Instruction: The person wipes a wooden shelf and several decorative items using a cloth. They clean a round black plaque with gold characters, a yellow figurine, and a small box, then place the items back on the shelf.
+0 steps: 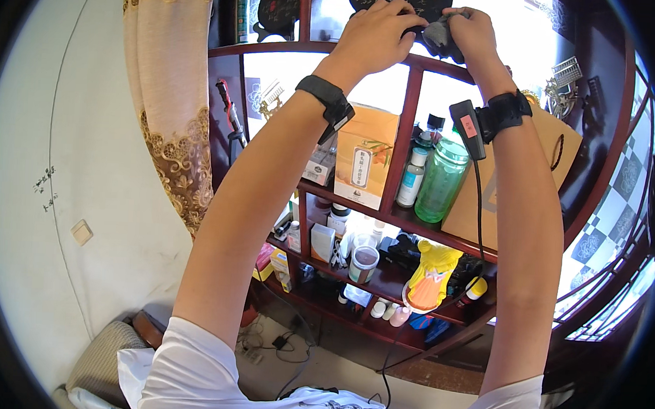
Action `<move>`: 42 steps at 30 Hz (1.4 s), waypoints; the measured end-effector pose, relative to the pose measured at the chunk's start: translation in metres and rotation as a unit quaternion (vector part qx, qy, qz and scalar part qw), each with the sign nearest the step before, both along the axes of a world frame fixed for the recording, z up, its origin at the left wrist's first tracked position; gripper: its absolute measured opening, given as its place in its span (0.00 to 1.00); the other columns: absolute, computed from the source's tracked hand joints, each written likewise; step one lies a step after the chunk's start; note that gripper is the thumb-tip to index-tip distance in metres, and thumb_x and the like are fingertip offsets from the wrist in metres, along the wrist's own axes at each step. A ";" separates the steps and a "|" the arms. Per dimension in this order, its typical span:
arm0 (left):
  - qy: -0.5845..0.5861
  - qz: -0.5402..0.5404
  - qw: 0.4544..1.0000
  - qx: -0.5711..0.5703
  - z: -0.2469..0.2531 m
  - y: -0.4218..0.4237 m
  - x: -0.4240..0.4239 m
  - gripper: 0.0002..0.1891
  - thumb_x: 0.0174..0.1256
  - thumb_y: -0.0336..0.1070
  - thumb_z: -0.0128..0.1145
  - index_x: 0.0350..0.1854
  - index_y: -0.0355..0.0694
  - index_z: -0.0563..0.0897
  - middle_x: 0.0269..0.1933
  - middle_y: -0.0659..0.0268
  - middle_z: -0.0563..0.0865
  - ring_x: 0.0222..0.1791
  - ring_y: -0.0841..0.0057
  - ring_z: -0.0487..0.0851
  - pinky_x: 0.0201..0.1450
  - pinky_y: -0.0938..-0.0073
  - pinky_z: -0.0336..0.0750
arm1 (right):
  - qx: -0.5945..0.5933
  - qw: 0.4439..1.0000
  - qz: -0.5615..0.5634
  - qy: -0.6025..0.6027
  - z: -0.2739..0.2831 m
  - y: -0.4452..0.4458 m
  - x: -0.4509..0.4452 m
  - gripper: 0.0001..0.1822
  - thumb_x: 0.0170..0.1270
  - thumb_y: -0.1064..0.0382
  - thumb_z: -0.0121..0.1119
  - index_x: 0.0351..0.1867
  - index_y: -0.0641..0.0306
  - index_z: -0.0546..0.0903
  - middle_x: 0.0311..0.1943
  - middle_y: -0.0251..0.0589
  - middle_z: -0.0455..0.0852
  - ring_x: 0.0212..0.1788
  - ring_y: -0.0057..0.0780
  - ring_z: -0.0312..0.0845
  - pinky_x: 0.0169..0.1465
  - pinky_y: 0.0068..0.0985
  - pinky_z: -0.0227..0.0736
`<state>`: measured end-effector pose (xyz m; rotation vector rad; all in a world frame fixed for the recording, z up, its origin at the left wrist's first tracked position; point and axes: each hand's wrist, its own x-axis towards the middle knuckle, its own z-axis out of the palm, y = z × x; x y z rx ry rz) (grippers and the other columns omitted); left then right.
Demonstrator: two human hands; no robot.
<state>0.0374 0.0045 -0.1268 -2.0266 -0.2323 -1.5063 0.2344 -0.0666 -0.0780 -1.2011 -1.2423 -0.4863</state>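
A black decorative plaque (405, 0) with gold and red characters stands on the upper shelf (279, 49) of a dark red wooden display cabinet. At its lower edge is my left hand (376, 36), thumb and fingers closed around a dark part that looks like its stand. My right hand (473, 34) grips a crumpled dark grey cloth (441, 37), which lies against the right side of the plaque's base. The fingertips of both hands are partly hidden. Each wrist wears a black strap with a small device.
Below my hands stand an orange box (365, 157), a green plastic bottle (442, 179), a white bottle (412, 178) and a tan paper bag (472, 211). Lower down sits a yellow-haired figurine (433, 275). A black cable (478, 205) hangs from my right wrist. A curtain (171, 88) borders the left.
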 end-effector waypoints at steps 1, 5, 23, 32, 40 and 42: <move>-0.003 -0.007 1.000 0.000 0.000 0.000 -0.001 0.17 0.74 0.40 0.59 0.62 0.52 0.88 0.62 0.68 0.85 0.61 0.66 0.83 0.63 0.62 0.80 | 0.006 1.000 -0.021 -0.008 0.001 -0.001 -0.001 0.16 0.67 0.56 0.59 0.47 0.60 0.92 0.45 0.56 0.92 0.46 0.49 0.91 0.52 0.37 0.85; 0.002 -0.004 1.000 -0.009 0.001 0.002 -0.001 0.15 0.73 0.40 0.60 0.59 0.50 0.89 0.61 0.67 0.85 0.60 0.66 0.83 0.62 0.62 0.80 | 0.046 0.994 0.039 0.089 0.006 -0.005 -0.005 0.22 0.70 0.54 0.54 0.48 0.70 0.89 0.46 0.62 0.91 0.47 0.52 0.90 0.53 0.41 0.84; -0.156 -0.052 0.948 -0.272 0.005 0.049 -0.009 0.38 0.73 0.42 0.63 0.80 0.31 0.64 0.69 0.44 0.79 0.64 0.51 0.84 0.67 0.56 0.77 | 0.045 0.997 -0.021 0.053 -0.010 -0.016 -0.030 0.22 0.63 0.50 0.68 0.52 0.62 0.90 0.45 0.52 0.93 0.46 0.44 0.92 0.56 0.37 0.85; -0.201 -0.091 0.957 -0.186 0.000 0.048 -0.011 0.31 0.68 0.42 0.71 0.73 0.47 0.77 0.61 0.51 0.88 0.52 0.57 0.91 0.58 0.61 0.82 | 0.026 0.998 0.049 0.030 -0.007 -0.015 -0.015 0.27 0.68 0.48 0.70 0.60 0.64 0.83 0.45 0.54 0.91 0.44 0.41 0.92 0.44 0.28 0.88; -0.163 -0.071 0.968 -0.178 0.001 0.048 -0.020 0.25 0.68 0.41 0.71 0.67 0.50 0.81 0.59 0.53 0.89 0.41 0.66 0.91 0.46 0.66 0.84 | 0.038 0.986 0.121 0.109 -0.006 -0.038 -0.053 0.11 0.65 0.66 0.65 0.39 0.76 0.87 0.31 0.50 0.90 0.34 0.38 0.88 0.38 0.34 0.83; -0.140 -0.077 0.958 -0.240 0.003 0.044 -0.023 0.27 0.68 0.39 0.70 0.69 0.50 0.79 0.60 0.52 0.88 0.40 0.66 0.91 0.45 0.66 0.83 | 0.057 0.993 0.078 0.061 -0.006 -0.033 -0.047 0.11 0.63 0.66 0.66 0.40 0.75 0.87 0.32 0.53 0.91 0.37 0.42 0.89 0.42 0.36 0.83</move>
